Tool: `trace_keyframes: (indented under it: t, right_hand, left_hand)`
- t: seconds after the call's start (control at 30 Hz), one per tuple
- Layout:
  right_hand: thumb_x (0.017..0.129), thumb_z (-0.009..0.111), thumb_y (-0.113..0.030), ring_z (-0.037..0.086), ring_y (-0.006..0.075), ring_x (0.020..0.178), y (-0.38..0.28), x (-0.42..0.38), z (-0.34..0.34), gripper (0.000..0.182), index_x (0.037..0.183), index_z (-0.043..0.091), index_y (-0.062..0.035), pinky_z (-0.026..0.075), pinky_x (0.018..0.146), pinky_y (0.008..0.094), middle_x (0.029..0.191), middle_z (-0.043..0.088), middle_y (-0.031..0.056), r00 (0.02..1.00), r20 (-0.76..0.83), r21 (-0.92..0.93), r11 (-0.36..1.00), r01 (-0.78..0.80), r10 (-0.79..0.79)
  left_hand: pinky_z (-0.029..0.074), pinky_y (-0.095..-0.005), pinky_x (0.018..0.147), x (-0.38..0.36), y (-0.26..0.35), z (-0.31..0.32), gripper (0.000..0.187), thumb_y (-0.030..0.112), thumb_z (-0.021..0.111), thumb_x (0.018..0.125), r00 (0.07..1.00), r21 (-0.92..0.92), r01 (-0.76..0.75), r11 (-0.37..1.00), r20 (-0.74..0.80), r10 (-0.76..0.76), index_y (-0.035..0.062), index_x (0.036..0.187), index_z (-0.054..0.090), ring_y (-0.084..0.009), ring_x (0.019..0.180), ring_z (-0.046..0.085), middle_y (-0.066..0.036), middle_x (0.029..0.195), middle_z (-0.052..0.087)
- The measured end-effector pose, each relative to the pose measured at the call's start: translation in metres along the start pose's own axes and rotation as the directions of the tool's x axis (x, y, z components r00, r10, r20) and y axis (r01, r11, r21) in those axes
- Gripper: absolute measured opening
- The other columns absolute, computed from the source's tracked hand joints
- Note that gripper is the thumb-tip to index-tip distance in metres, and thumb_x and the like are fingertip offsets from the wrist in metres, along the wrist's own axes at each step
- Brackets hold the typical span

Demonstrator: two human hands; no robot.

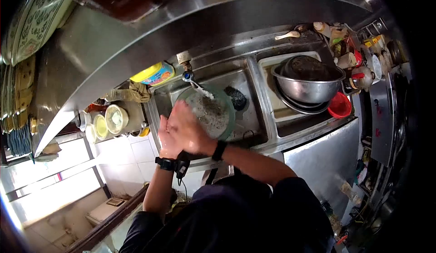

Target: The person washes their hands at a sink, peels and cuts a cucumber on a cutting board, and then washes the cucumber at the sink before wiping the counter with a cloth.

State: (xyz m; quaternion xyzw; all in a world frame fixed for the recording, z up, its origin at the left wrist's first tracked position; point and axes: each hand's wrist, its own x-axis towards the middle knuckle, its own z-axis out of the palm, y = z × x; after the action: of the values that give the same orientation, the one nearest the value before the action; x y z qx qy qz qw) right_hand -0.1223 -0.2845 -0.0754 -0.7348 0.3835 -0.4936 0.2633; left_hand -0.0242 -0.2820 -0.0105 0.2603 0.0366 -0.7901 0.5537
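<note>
My left hand (pixel 167 141) and my right hand (pixel 187 130) are pressed together over the near left side of a pale green basin (pixel 230 116). The right hand lies across the left, its outstretched fingers blurred by motion. My left thumb points up; the other left fingers are mostly hidden. I see nothing held between them. The basin stands in the left bowl of a steel sink (pixel 254 121) and holds cloudy water (pixel 211 114) with dark specks. Above it, a tap (pixel 188 76) lets out a white stream. Just right of the basin lies a dark scouring pad (pixel 235 98).
In the right sink bowl, a steel bowl (pixel 309 89) rests on others inside a white tub (pixel 267 71). A red bowl (pixel 339 105) sits beside them. A yellow tub (pixel 154 73) stands behind the tap, a white spoon (pixel 287 35) on the back ledge, and small containers (pixel 116 119) at left.
</note>
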Motion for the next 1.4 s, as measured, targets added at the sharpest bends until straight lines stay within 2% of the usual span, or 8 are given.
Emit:
trace_keyframes:
  t: [0.07, 0.17, 0.27, 0.47, 0.53, 0.7, 1.13, 1.4]
  right_hand:
    - [0.086, 0.065, -0.017, 0.029, 0.0521, 0.141, -0.023, 0.002, -0.015, 0.051, 0.129, 0.054, 0.0078, 0.021, 0.118, 0.0574, 0.149, 0.035, 0.0351, 0.985, 0.161, 0.087, 0.993, -0.083, 0.068]
    - [0.089, 0.061, -0.013, 0.030, 0.0507, 0.141, 0.039, 0.012, -0.022, 0.043, 0.127, 0.051, 0.0046, 0.025, 0.117, 0.0545, 0.149, 0.034, 0.0352, 0.995, 0.007, 0.181, 0.979, 0.099, -0.102]
    - [0.097, 0.053, -0.014, 0.030, 0.0476, 0.142, 0.062, -0.002, -0.033, 0.045, 0.137, 0.043, 0.0027, 0.027, 0.118, 0.0475, 0.151, 0.033, 0.0327, 0.858, 0.308, 0.084, 0.887, -0.454, 0.410]
    - [0.107, 0.039, -0.036, 0.040, 0.0292, 0.141, 0.093, -0.032, -0.037, 0.057, 0.149, 0.033, 0.0028, 0.031, 0.115, 0.0376, 0.152, 0.041, 0.0185, 0.671, 0.306, 0.433, 0.529, -0.729, 0.675]
    - [0.107, 0.042, -0.037, 0.040, 0.0275, 0.141, 0.101, -0.017, -0.036, 0.055, 0.147, 0.037, 0.0006, 0.032, 0.115, 0.0379, 0.153, 0.041, 0.0170, 0.513, 0.413, 0.704, 0.093, -0.704, 0.752]
    - [0.106, 0.044, -0.035, 0.040, 0.0307, 0.141, 0.099, 0.009, -0.028, 0.055, 0.144, 0.038, 0.0042, 0.034, 0.116, 0.0415, 0.153, 0.039, 0.0196, 0.432, 0.444, 0.833, -0.184, -0.522, 0.785]
    - [0.105, 0.041, -0.045, 0.045, 0.0314, 0.136, 0.136, 0.042, 0.006, 0.061, 0.144, 0.036, 0.0009, 0.035, 0.115, 0.0435, 0.146, 0.045, 0.0190, 0.355, 0.468, 0.850, -0.301, -0.433, 0.810]
    - [0.099, 0.055, -0.038, 0.060, 0.0285, 0.114, 0.142, 0.032, 0.001, 0.046, 0.123, 0.052, 0.0012, 0.050, 0.101, 0.0416, 0.127, 0.060, 0.0178, 0.396, 0.378, 0.894, -0.219, -0.391, 0.837]
  left_hand:
    - [0.033, -0.0390, 0.116, 0.011, -0.011, -0.042, 0.065, 0.032, 0.059, 0.094, 0.997, -0.017, -0.083, 0.996, -0.007, 0.083, 0.0029, 0.149, 0.039, -0.0267, 0.143, 0.036, -0.016, 0.153, 0.041]
    - [0.016, -0.0454, 0.124, 0.004, -0.003, -0.069, 0.067, 0.048, 0.032, 0.105, 0.995, 0.727, -0.092, 0.680, 0.046, 0.085, -0.0003, 0.151, 0.030, -0.0314, 0.149, 0.024, -0.018, 0.161, 0.026]
    - [0.014, -0.0466, 0.124, -0.012, 0.010, -0.014, 0.072, 0.051, 0.036, 0.103, 0.988, 0.104, -0.015, 0.994, 0.153, -0.001, -0.0027, 0.151, 0.028, -0.0317, 0.150, 0.022, -0.019, 0.160, 0.026]
    - [0.016, -0.0492, 0.123, -0.052, 0.030, -0.002, 0.073, 0.056, 0.034, 0.103, 0.971, 0.164, -0.224, 0.961, 0.123, 0.205, 0.0013, 0.152, 0.030, -0.0308, 0.149, 0.024, -0.018, 0.160, 0.027]
    - [0.017, -0.0505, 0.123, -0.074, 0.036, -0.006, 0.074, 0.054, 0.036, 0.102, 0.975, 0.144, -0.222, 0.964, 0.030, 0.220, -0.0001, 0.152, 0.029, -0.0324, 0.149, 0.023, -0.018, 0.161, 0.025]
    - [0.019, -0.0487, 0.123, -0.135, 0.050, -0.020, 0.072, 0.055, 0.035, 0.103, 0.935, 0.207, -0.335, 0.919, -0.051, 0.352, 0.0015, 0.152, 0.030, -0.0309, 0.148, 0.027, -0.018, 0.160, 0.028]
    - [0.025, -0.0407, 0.120, -0.236, 0.090, -0.099, 0.077, 0.060, 0.036, 0.101, 0.813, 0.351, -0.484, 0.801, -0.158, 0.560, 0.0038, 0.153, 0.030, -0.0239, 0.146, 0.031, -0.013, 0.159, 0.031]
    - [0.005, -0.0387, 0.123, -0.231, 0.157, -0.258, 0.082, 0.063, 0.027, 0.102, 0.682, 0.871, 0.069, 0.486, -0.397, 0.614, 0.0010, 0.155, 0.023, -0.0272, 0.152, 0.015, -0.017, 0.162, 0.023]
